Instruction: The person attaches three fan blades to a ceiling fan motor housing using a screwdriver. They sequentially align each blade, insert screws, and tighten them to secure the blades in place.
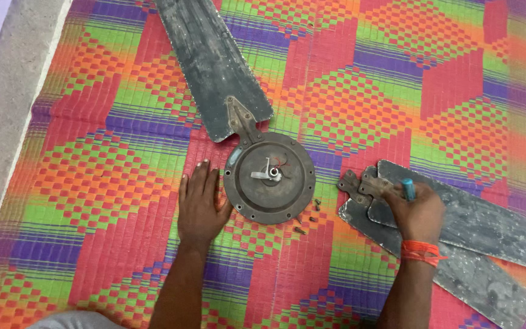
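— Motor point(269, 178) lies mid-mat, one blade point(214, 61) attached; left hand point(199, 204) is laid flat, spread, against its rim.

— Heavy, rigid metal, it is judged; best gripped by the rim. Right hand point(414, 210) is closed on a blue-handled tool point(408, 189) over loose blades point(458, 237).

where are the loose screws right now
In the head view, the loose screws lie on the woven mat just right of and below the round fan motor, between it and the two detached blades under the right hand.
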